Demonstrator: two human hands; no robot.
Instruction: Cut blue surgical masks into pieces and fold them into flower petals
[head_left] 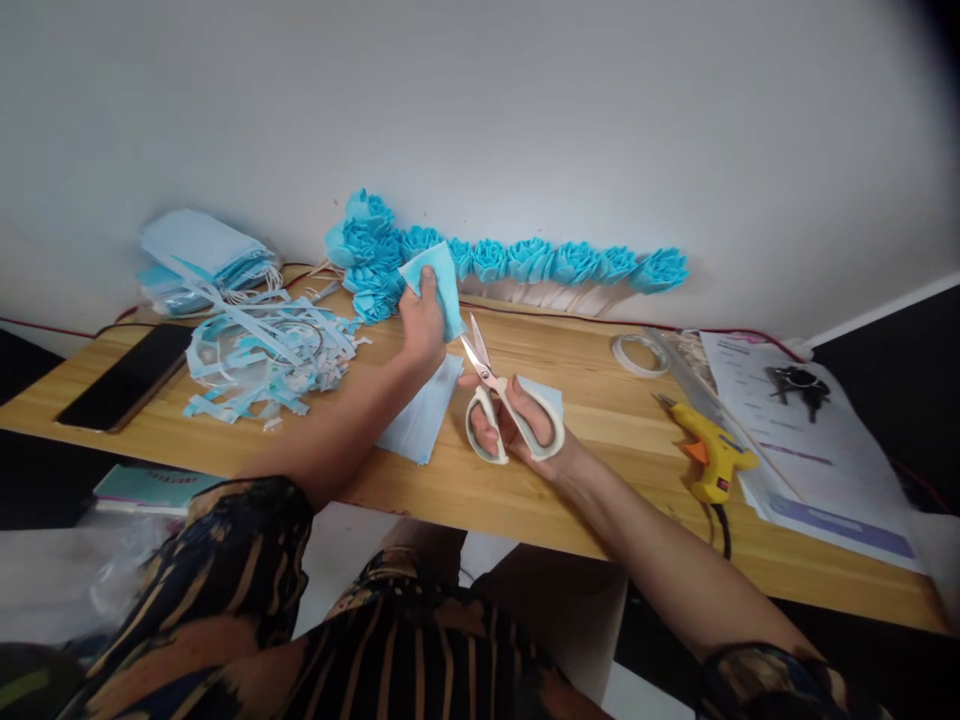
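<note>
My left hand (422, 318) pinches a folded piece of light-blue mask fabric (441, 278) and holds it up above the table, thumb on its face. In my right hand (536, 430) are white-handled scissors (489, 380), fingers through the loops and blades parted. The blade tips point up at the lower edge of the fabric; whether they touch it I cannot tell. Below, a pale blue fabric sheet (421, 415) lies on the table between my arms. Part of another pale piece (546, 395) shows behind the scissors.
Blue fabric flowers (529, 260) on sticks line the wall. To the left are a stack of masks (206, 250), a heap of cut strips (277, 350) and a phone (124, 380). On the right lie a tape roll (640, 355), a yellow glue gun (706, 452), papers (810, 470) and keys (799, 385).
</note>
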